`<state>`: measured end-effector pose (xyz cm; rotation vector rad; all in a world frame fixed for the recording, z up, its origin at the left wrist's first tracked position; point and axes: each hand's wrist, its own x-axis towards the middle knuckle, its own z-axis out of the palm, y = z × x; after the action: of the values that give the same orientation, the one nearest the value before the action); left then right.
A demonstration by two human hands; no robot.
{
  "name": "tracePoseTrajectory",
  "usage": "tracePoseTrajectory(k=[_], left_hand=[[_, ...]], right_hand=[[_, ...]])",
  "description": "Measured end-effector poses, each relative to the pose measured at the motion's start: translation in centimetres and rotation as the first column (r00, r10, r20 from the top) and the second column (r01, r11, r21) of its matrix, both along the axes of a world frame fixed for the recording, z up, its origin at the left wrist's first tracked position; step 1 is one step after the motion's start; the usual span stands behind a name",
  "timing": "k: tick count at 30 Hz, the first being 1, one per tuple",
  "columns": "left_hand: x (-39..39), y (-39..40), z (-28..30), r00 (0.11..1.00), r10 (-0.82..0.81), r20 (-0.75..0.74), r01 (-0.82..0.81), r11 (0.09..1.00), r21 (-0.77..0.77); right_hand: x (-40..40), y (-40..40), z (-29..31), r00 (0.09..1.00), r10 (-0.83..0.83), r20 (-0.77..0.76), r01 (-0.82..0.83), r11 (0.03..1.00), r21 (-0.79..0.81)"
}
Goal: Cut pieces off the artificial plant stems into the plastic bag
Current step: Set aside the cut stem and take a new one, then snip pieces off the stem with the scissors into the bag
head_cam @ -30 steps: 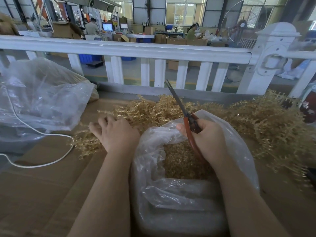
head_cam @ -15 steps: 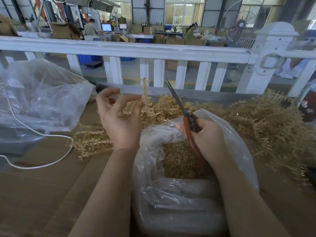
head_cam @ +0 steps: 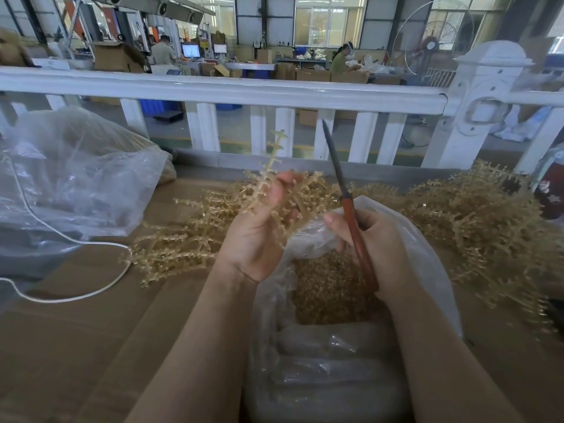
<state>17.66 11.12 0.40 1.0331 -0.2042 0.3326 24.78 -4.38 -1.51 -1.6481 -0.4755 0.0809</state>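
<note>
At the far left a large clear bag [head_cam: 70, 178] lies crumpled on the counter [head_cam: 76, 346], which is covered with brown cardboard. A white cord [head_cam: 100, 288] runs from under this bag and makes a loop on the cardboard. To the right of the cord, a pile of golden artificial plant stems [head_cam: 174, 254] is spread on the counter, and it reaches behind both hands.

The left hand [head_cam: 259, 233] is raised above this pile, palm turned toward the camera. Its fingers are curled around one stem [head_cam: 268, 169], which stands almost upright and goes higher than the fingertips. More small branches of the same stem hang between the fingers.

Just beside it, to the right, the right hand [head_cam: 375, 248] grips the scissors [head_cam: 345, 196] by the red-orange handles. The dark blades point up and a little to the left, and they look closed together. The blades are near the held stem but do not touch it.

Under both hands stands the plastic bag [head_cam: 335, 377], open at the top. Inside it lies a heap of small golden cut pieces [head_cam: 329, 285]. The right hand is over the opening of the bag.

Further right, more stems [head_cam: 482, 227] are heaped on the counter. Behind everything runs a white railing [head_cam: 244, 90] with a thick post [head_cam: 479, 108] at the right.
</note>
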Motion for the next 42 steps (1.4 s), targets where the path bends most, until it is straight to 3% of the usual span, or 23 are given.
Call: tracePoseTrajectory(k=[2, 5, 10, 14, 19, 24, 27, 30, 37, 42], left_hand=[[0.2, -0.2, -0.3, 0.999, -0.011, -0.032, 0.011, 1.000, 0.006], [0.4, -0.7, -0.4, 0.998, -0.011, -0.059, 0.012, 1.000, 0.015], [0.4, -1.0, -0.5, 0.997, -0.014, -0.072, 0.014, 1.000, -0.010], [0.6, -1.0, -0.6, 0.994, -0.105, -0.042, 0.100, 0.990, -0.098], [1.0, -0.3, -1.1, 0.987, -0.132, -0.087, 0.123, 0.987, -0.099], [0.7, 1.6, -1.3, 0.955, -0.260, -0.141, 0.221, 0.944, -0.247], [0.5, 2.3, -1.3, 0.947, -0.209, -0.244, 0.216, 0.976, 0.005], [0.5, 1.7, -1.3, 0.926, -0.202, -0.318, 0.277, 0.938, 0.210], [0.9, 0.3, -1.6, 0.930, -0.126, -0.346, 0.262, 0.886, 0.383], [0.8, 0.2, -1.2, 0.959, -0.155, -0.239, 0.214, 0.945, 0.247]], right_hand=[[-0.4, -0.3, 0.5, 0.991, 0.125, -0.050, -0.116, 0.983, 0.145], [-0.7, -0.4, 0.8, 0.972, 0.220, -0.079, -0.201, 0.960, 0.195], [-0.7, -0.2, 1.0, 0.964, 0.213, -0.159, -0.170, 0.954, 0.248], [-0.5, -0.2, 0.8, 0.947, 0.246, -0.205, -0.177, 0.936, 0.304], [-0.1, -0.6, 0.6, 0.950, 0.270, -0.160, -0.192, 0.903, 0.384], [0.3, -1.1, 0.5, 0.952, 0.272, -0.143, -0.189, 0.885, 0.425], [0.2, -1.2, 0.7, 0.945, 0.287, -0.158, -0.197, 0.884, 0.424], [0.0, -1.2, 0.8, 0.944, 0.296, -0.147, -0.209, 0.880, 0.427], [0.3, -0.8, 0.5, 0.977, 0.179, -0.116, -0.124, 0.919, 0.374], [0.3, -0.9, 0.6, 0.965, 0.227, -0.128, -0.153, 0.892, 0.425]])
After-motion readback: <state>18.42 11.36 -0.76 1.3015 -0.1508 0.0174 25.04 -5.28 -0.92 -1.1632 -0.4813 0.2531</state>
